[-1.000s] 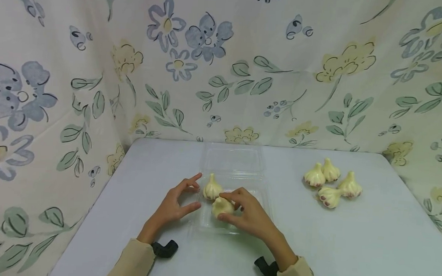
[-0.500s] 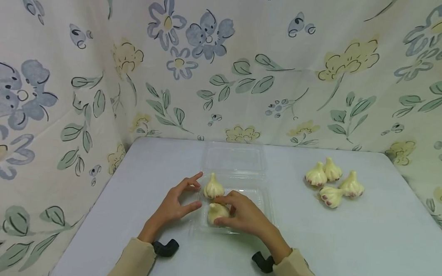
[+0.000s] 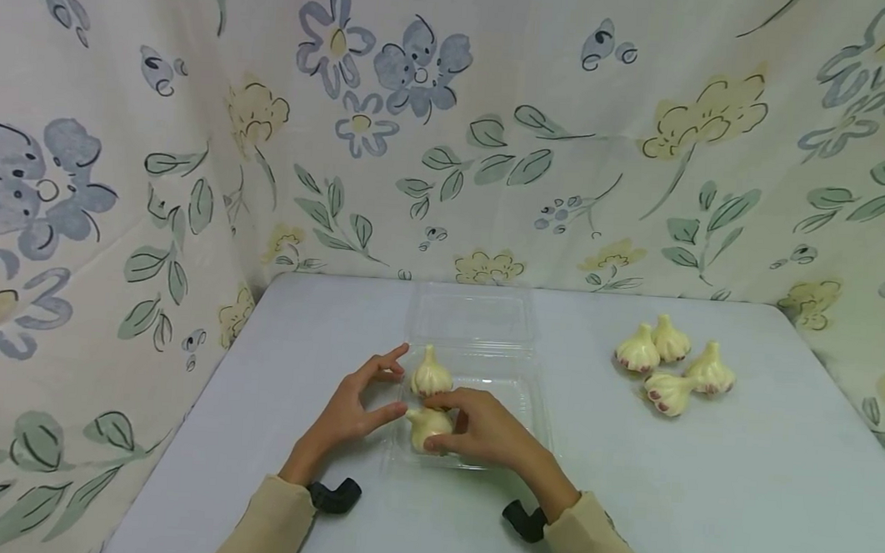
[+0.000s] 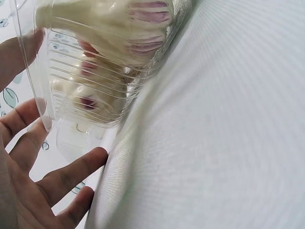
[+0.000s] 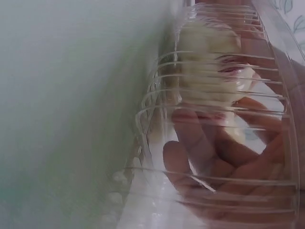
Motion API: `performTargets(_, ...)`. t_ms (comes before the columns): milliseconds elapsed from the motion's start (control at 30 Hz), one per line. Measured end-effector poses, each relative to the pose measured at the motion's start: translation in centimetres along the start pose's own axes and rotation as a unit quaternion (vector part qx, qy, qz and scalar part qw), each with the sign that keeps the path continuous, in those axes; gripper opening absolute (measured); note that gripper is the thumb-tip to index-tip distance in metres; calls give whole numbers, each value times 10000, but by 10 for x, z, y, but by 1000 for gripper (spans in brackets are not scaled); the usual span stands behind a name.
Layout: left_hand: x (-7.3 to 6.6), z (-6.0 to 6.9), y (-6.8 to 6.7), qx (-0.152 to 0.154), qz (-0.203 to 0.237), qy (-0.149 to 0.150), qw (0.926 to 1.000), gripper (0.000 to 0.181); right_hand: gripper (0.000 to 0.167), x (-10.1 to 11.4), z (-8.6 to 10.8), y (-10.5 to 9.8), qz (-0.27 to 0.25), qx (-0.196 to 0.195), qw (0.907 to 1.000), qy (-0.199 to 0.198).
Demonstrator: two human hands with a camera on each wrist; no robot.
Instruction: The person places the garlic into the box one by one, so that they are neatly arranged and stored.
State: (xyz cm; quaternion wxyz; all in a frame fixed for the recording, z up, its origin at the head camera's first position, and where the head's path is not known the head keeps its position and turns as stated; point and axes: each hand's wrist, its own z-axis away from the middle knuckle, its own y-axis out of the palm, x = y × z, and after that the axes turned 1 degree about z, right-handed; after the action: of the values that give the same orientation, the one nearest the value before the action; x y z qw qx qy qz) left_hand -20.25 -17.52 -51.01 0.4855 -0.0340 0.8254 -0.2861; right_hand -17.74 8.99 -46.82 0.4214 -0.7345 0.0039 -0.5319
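Observation:
A clear hinged plastic container lies with its lid folded back, one garlic bulb upright in its far left corner. My right hand reaches inside and holds a second garlic bulb between thumb and fingers. This bulb is tilted, its stem toward the left wall. My left hand is beside the left wall, thumb and fingers spread and relaxed. In the left wrist view, its fingers touch the clear rim. Through the ribbed wall, the right wrist view shows the held bulb, blurred.
Several more garlic bulbs stand and lie in a group on the right of the white table. The transparent lid extends toward the back edge. A floral curtain hangs behind and at the sides.
My right hand has moved the held garlic bulb leftward, to just in front of the standing one. Its stem now tips left. The left hand has stayed at the container's side.

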Motion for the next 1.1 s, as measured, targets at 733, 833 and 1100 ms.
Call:
performTargets(733,2,1,1,21,-33,90,10000,41,55,-3,2,-6,-117,51,9995,-272)
performTargets(833,1,1,1,9,-11,183,9998,39,55,-2,2,-5,-62,0,9997,-242)
performTargets(1100,0,0,0,-19,-20,260,9997,37,56,2,1,-6,209,-130,9994,-225)
